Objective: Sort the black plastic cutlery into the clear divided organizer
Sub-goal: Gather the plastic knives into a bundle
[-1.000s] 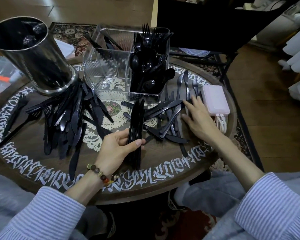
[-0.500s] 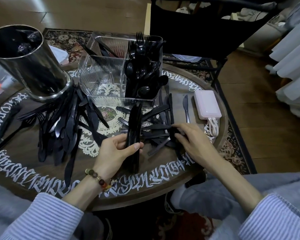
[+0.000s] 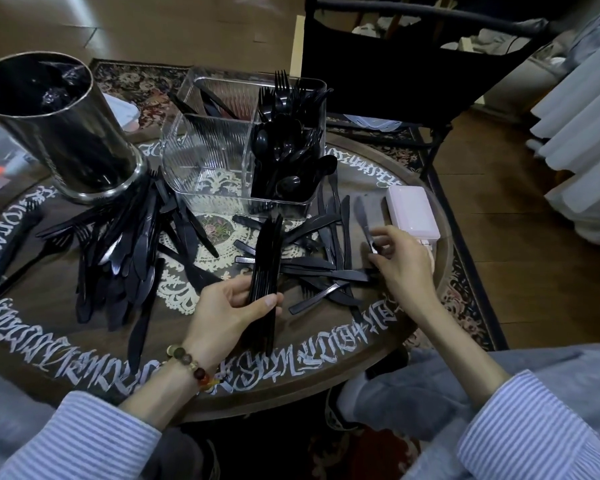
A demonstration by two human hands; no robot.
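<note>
A person seated at a round, script-bordered table sorts black plastic cutlery. The left hand, a beaded bracelet at its wrist, grips a bundle of knives near its lower half, thumb laid across the front and fingers curled behind; the bundle's long axis runs nearly straight away from the person, its far end pointing at the clear divided organizer. The right hand reaches in from the lower right with the forearm angled up and left, and its fingertips pinch the handle of a single knife, whose blade points away toward the table's far edge, just left of a pink power bank. Whether that knife is lifted off the table cannot be told. Loose knives lie criss-crossed between the two hands, and a larger pile of cutlery fans out at left below a tall metal cylinder. In the organizer, spoons and forks stand upright in the right-hand compartments; the near left compartment shows only clear ribbed walls.
</note>
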